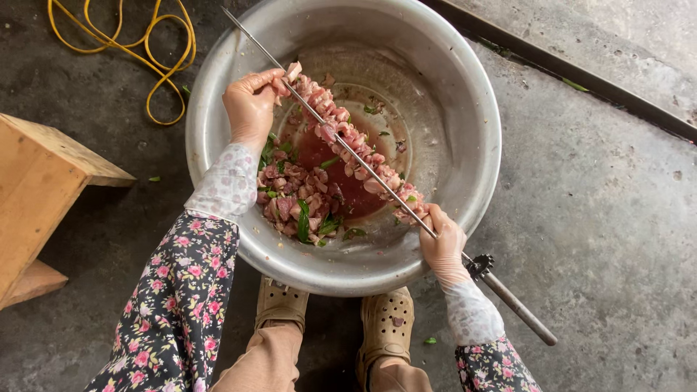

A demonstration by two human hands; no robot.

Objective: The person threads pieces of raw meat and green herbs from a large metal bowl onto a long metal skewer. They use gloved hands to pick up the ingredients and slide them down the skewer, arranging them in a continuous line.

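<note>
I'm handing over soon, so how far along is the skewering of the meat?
Done: meat pieces already cover the skewer from near the right hand up to the left hand. In hand: the left hand presses a piece onto the top of that row while the right hand grips the skewer near its handle. Left: a pile of meat and greens in the metal basin, and the skewer's bare tip.

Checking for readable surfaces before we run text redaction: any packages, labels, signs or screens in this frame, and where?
None in view: no package, label, sign or screen.
What is there: a round metal basin of chopped meat on a concrete floor.
A long metal skewer threaded with meat, held by the left hand and the right hand.
A yellow cord, top left.
A wooden stool, left edge.
</note>
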